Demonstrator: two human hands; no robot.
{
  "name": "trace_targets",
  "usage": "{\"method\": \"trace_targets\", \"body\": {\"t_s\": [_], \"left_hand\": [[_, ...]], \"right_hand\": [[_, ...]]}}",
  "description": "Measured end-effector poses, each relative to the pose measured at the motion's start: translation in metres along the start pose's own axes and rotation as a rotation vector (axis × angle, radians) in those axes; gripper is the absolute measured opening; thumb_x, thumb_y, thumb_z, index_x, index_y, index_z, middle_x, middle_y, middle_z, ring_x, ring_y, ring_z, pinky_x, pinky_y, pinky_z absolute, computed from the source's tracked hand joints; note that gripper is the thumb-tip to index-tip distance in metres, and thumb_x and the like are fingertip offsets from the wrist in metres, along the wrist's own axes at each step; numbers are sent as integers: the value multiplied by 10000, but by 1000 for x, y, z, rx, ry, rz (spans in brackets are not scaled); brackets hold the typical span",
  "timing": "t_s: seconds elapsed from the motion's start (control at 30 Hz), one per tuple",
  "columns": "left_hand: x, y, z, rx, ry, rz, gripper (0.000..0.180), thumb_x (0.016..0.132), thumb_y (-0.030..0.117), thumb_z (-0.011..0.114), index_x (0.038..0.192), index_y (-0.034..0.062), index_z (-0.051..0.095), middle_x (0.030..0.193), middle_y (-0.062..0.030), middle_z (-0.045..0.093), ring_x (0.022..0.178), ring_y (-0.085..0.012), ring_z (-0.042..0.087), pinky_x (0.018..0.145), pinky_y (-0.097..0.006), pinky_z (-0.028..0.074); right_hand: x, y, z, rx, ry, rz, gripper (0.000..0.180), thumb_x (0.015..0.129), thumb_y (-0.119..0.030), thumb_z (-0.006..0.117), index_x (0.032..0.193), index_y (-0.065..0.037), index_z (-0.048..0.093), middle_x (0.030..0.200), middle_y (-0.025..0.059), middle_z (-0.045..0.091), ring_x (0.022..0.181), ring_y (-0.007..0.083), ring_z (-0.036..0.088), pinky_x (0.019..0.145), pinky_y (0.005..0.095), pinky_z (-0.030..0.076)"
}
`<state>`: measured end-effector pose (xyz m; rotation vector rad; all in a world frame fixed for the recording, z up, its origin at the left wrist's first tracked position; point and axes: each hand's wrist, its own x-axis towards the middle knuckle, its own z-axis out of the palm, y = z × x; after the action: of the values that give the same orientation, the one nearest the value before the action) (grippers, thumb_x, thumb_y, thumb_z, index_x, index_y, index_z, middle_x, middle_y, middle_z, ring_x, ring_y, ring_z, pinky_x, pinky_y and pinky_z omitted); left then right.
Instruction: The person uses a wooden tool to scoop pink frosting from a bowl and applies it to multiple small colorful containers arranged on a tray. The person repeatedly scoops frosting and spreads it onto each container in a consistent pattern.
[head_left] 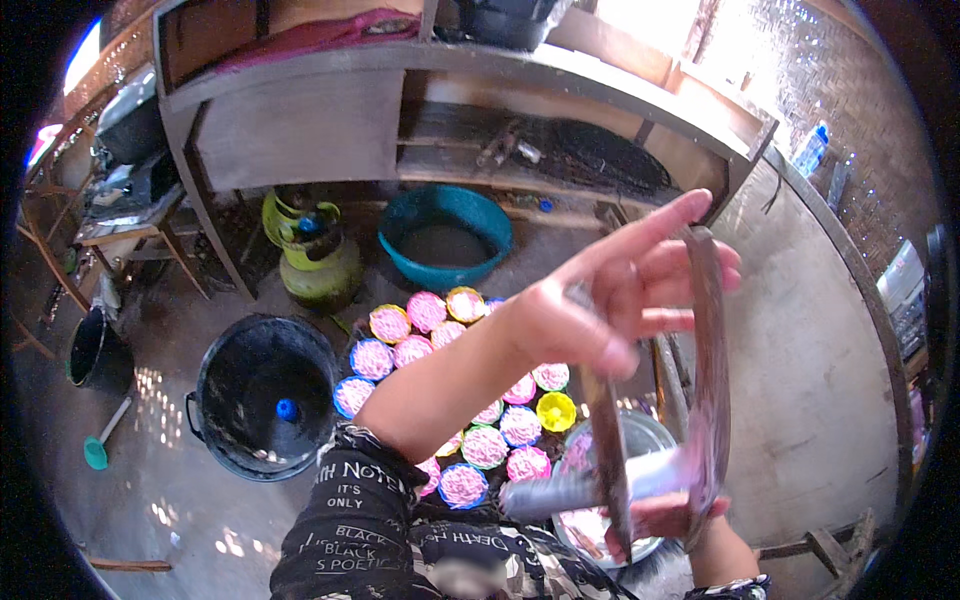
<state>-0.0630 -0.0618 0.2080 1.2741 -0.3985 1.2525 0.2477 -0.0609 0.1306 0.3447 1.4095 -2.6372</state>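
Observation:
My left hand [625, 295] reaches across to the right with its fingers stretched apart, beside the upper ends of a wooden two-bar hand press [708, 370]. One bar overlaps its fingers; it does not grip it. A metal cylinder [560, 495] lies crosswise between the lower parts of the bars, blurred by motion. My right hand [665, 517] is closed around the press's low end, partly hidden. Beneath it stands a clear round tub [650, 430] with pink bits inside. Several small coloured cups [484, 447] filled with pink strands crowd under my left forearm; one yellow cup [556, 411] shows no pink.
A black bucket [215, 385] with a blue object inside stands left of the cups. Beyond are a green gas cylinder [318, 268] and a teal basin [445, 270], before a wooden shelf [300, 130]. A teal scoop [97, 452] lies far left; a pale board [800, 350] leans right.

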Motion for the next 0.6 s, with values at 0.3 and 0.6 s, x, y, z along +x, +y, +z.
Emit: {"method": "trace_targets", "body": {"t_s": [0.3,0.6], "left_hand": [[-39,-49,-107,-349,566,88,484,804,421,581,1174,116,510,1105,-109,569,1100,-284,502,910,-448,408],[-81,-82,-145,-455,717,219,530,800,621,480,951,139,640,925,-92,635,926,-275,597,786,-363,485]], "right_hand": [[9,-33,-15,-112,331,93,1088,678,-812,377,1358,31,274,1202,259,478,1056,366,515,912,471,379],[7,-29,-45,-90,480,243,968,703,-704,517,1324,14,330,1166,252,505,1052,358,529,909,460,392]]}}
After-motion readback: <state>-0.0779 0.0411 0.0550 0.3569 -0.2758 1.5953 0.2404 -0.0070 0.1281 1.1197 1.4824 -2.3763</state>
